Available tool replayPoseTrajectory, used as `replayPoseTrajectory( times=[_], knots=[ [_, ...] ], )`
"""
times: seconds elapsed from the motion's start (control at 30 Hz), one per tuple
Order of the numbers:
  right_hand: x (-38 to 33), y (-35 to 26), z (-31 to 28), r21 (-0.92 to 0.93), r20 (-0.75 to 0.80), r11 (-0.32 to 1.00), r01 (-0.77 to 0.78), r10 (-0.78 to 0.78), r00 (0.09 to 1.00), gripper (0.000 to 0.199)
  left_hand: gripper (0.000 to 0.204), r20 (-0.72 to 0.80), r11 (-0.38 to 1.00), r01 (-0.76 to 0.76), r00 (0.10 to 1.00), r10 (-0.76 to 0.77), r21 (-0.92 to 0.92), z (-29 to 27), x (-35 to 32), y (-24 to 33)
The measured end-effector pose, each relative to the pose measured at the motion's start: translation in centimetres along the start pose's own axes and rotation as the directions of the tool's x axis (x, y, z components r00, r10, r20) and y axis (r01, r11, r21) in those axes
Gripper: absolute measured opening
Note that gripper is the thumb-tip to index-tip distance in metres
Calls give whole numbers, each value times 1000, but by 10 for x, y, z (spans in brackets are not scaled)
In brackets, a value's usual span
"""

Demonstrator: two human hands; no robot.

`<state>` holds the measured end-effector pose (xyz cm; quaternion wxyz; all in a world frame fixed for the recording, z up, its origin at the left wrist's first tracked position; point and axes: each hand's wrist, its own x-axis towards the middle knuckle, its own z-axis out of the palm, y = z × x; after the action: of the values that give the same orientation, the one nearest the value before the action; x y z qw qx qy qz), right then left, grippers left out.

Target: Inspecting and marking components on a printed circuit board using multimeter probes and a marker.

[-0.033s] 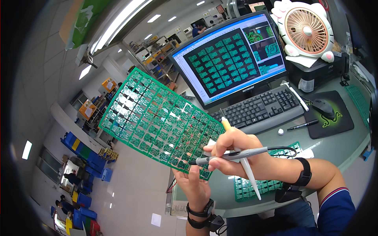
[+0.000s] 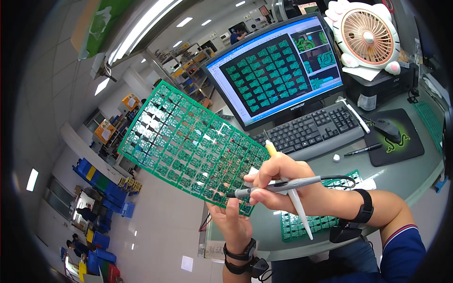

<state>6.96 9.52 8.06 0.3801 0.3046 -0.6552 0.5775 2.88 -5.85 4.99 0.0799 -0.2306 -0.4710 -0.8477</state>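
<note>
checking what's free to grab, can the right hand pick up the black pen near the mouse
Probably not without letting something go: the right hand holds a grey probe and a white stick, though the black pen lies uncovered.

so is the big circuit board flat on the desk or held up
Held up, tilted: the left hand supports the circuit board near its lower corner, floor visible beyond.

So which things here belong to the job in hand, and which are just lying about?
In the job:
board, held in the left hand
probe and white tool, in the right hand
probably the monitor, showing green circuit images

Apparently just lying about:
fan
mouse
black pen
</note>
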Motion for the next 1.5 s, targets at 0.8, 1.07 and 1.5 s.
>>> replayPoseTrajectory(
  times=[0.8, 1.07, 1.5],
  knots=[
    [-108, -2, -78, 683, 8, 514, -520, 706, 708, 34, 57, 623, 763, -476, 772, 126, 436, 5, -17, -19],
    [-145, 6, -113, 683, -7, 498, -534, 736, 677, 34, 59, 870, 265, -882, 447, 206, 390, 17, -21, -25],
    [-164, 15, -112, 709, 6, 460, -534, 754, 657, 33, 61, 867, 333, -863, 458, 197, 381, 14, -28, -23]
  ],
)
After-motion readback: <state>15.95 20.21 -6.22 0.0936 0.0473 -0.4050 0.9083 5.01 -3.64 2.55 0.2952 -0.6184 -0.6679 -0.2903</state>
